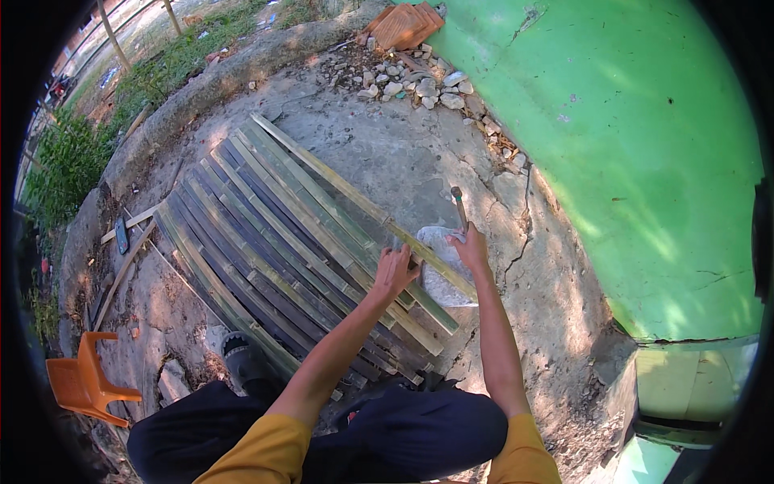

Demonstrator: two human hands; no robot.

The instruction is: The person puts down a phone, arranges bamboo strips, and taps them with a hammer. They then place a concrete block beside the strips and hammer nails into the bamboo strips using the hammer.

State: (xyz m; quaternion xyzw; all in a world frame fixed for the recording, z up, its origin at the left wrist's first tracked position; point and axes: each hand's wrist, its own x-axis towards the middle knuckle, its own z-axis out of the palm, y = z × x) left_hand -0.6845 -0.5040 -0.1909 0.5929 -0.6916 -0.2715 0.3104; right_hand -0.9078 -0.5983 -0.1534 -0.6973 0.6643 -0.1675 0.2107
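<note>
Several long split-bamboo strips, laid side by side as a slatted panel (266, 242), stretch across the ground before me. One yellowish strip (347, 189) lies at a slant along the panel's right side, its near end over a pale whitish block (439, 278). My left hand (395, 270) is closed low over the near right part of the panel, beside that strip; what its fingers grip is hidden. To its right, my right hand (470, 246) is wrapped round a hammer (460, 206), whose head points up and away from me, above the block.
A green wall (613, 145) rises on the right, with stones (435, 89) and reddish tiles (407, 26) along its foot. At the lower left stands an orange plastic chair (89, 379). A phone-like dark object (122, 235) lies by loose sticks at the panel's left end.
</note>
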